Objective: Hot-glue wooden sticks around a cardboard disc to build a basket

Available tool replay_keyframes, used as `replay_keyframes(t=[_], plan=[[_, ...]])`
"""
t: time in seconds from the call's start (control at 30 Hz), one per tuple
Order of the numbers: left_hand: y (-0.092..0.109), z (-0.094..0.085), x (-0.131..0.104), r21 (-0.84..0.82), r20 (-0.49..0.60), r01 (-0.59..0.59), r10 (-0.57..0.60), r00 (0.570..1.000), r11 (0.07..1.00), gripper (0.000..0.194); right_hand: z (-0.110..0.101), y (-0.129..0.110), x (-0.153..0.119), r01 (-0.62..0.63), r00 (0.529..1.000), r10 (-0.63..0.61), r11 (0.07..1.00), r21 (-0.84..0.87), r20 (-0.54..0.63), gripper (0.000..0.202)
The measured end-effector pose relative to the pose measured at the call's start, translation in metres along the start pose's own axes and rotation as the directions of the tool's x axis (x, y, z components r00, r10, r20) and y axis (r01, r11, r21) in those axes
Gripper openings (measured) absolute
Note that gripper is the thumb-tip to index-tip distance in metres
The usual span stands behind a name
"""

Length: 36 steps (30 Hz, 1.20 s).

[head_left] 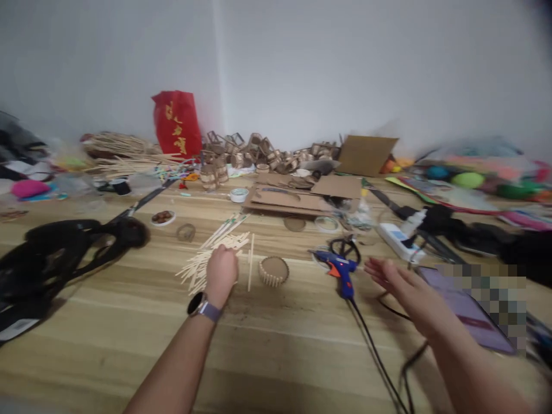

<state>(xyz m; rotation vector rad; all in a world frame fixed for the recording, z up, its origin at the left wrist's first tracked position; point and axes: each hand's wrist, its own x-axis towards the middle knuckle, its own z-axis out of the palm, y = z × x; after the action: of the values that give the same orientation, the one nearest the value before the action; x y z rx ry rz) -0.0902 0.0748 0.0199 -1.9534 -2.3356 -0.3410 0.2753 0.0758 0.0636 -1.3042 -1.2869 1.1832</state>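
Wooden table (pixel 129 351); I see my left hand (pixel 222 271) curled at the sticks (pixel 195 269), pinch hidden, basket (pixel 272 281) to its right; my right hand (pixel 403 287), fingers outstretched, beside the glue gun (pixel 344 271).

We extend both forearms (pixel 177 357) from the near side. Our left hand (pixel 222 271) is curled downward; our right hand (pixel 399 286) reaches leftward, loosely outstretched.

Place: craft workspace | Shown by: wooden table (pixel 107 356) | glue gun (pixel 344 270) | loose sticks (pixel 194 271) | cardboard sheets (pixel 280 200)
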Motion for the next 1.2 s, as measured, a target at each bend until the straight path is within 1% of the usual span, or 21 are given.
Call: replay_keyframes(t=[0.03, 0.07, 0.1, 0.17, 0.23, 0.3, 0.5, 0.57, 0.6, 0.67, 0.73, 0.77, 0.8, 0.83, 0.9, 0.97, 1.0, 1.07, 1.13, 1.17, 1.2], plan=[[-0.001, 0.0, 0.001, -0.004, 0.003, -0.001, 0.001, 1.0, 1.0, 0.026, 0.003, -0.009, -0.006, 0.0, 0.998, -0.008, 0.989, 0.148, 0.055, 0.069], [-0.002, 0.001, 0.002, -0.004, 0.005, -0.002, 0.002, 1.0, 1.0, 0.026, 0.009, -0.018, -0.012, -0.028, 0.984, -0.023, 0.958, 0.286, 0.175, 0.087], [-0.003, 0.001, 0.003, 0.015, 0.01, 0.003, -0.003, 1.0, 1.0, 0.028, 0.017, -0.025, -0.017, -0.057, 0.962, -0.053, 0.92, 0.389, 0.268, 0.095], [-0.004, 0.001, 0.004, 0.036, 0.004, 0.0, 0.0, 1.0, 0.999, 0.029, 0.034, -0.036, -0.026, -0.107, 0.926, -0.102, 0.853, 0.511, 0.364, 0.097], [-0.004, 0.0, 0.003, 0.05, -0.009, -0.002, 0.002, 1.0, 0.999, 0.029, 0.049, -0.041, -0.03, -0.157, 0.894, -0.117, 0.823, 0.546, 0.433, 0.098], [-0.003, 0.0, 0.003, 0.057, -0.017, -0.003, 0.004, 1.0, 0.998, 0.029, 0.059, -0.041, -0.031, -0.185, 0.865, -0.124, 0.822, 0.539, 0.487, 0.098], [-0.003, 0.001, 0.002, 0.036, -0.021, -0.049, 0.05, 0.999, 0.998, 0.024, 0.071, -0.041, -0.032, -0.227, 0.796, -0.134, 0.839, 0.495, 0.591, 0.098], [-0.002, 0.001, 0.003, -0.006, -0.085, -0.069, 0.069, 0.994, 0.998, 0.025, 0.077, -0.041, -0.028, -0.221, 0.79, -0.133, 0.849, 0.48, 0.598, 0.095], [-0.001, -0.001, 0.002, -0.057, -0.143, -0.095, 0.086, 0.986, 0.994, 0.025, 0.08, -0.04, -0.025, -0.209, 0.796, -0.122, 0.864, 0.458, 0.593, 0.09], [0.005, -0.005, -0.001, -0.209, -0.285, -0.202, 0.138, 0.949, 0.957, 0.025, 0.088, -0.035, -0.017, -0.132, 0.834, -0.098, 0.92, 0.369, 0.543, 0.074], [0.016, -0.012, -0.008, -0.37, -0.4, -0.345, 0.187, 0.897, 0.863, 0.023, 0.098, -0.027, -0.008, 0.032, 0.88, -0.12, 0.981, 0.194, 0.46, 0.058], [0.023, -0.015, -0.014, -0.421, -0.436, -0.396, 0.2, 0.877, 0.816, 0.023, 0.103, -0.022, -0.004, 0.131, 0.888, -0.157, 0.987, 0.09, 0.432, 0.053], [0.03, -0.018, -0.019, -0.457, -0.453, -0.429, 0.211, 0.866, 0.779, 0.023, 0.108, -0.017, -0.001, 0.228, 0.882, -0.205, 0.974, -0.003, 0.425, 0.051], [0.038, -0.021, -0.026, -0.485, -0.451, -0.46, 0.238, 0.86, 0.744, 0.024, 0.112, -0.013, 0.001, 0.318, 0.86, -0.257, 0.945, -0.071, 0.44, 0.051], [0.052, -0.025, -0.037, -0.539, -0.42, -0.519, 0.323, 0.848, 0.663, 0.026, 0.118, -0.006, 0.001, 0.466, 0.798, -0.352, 0.875, -0.131, 0.489, 0.054], [0.061, -0.027, -0.046, -0.603, -0.382, -0.534, 0.373, 0.845, 0.593, 0.027, 0.121, -0.004, -0.001, 0.576, 0.739, -0.434, 0.804, -0.149, 0.514, 0.059], [0.064, -0.027, -0.049, -0.632, -0.377, -0.533, 0.377, 0.846, 0.562, 0.027, 0.122, -0.004, -0.003, 0.615, 0.722, -0.466, 0.771, -0.165, 0.511, 0.058], [0.067, -0.027, -0.053, -0.686, -0.361, -0.514, 0.372, 0.855, 0.515, 0.026, 0.123, -0.009, -0.006, 0.655, 0.714, -0.502, 0.726, -0.21, 0.489, 0.042], [0.068, -0.027, -0.054, -0.72, -0.336, -0.49, 0.371, 0.866, 0.491, 0.025, 0.123, -0.016, -0.008, 0.659, 0.728, -0.516, 0.71, -0.249, 0.452, 0.02], [0.068, -0.027, -0.054, -0.731, -0.321, -0.479, 0.375, 0.87, 0.486, 0.025, 0.122, -0.02, -0.008, 0.656, 0.734, -0.521, 0.708, -0.259, 0.436, 0.014], [0.068, -0.027, -0.054, -0.737, -0.308, -0.471, 0.379, 0.873, 0.485, 0.026, 0.122, -0.022, -0.009, 0.653, 0.739, -0.52, 0.71, -0.264, 0.429, 0.014]])
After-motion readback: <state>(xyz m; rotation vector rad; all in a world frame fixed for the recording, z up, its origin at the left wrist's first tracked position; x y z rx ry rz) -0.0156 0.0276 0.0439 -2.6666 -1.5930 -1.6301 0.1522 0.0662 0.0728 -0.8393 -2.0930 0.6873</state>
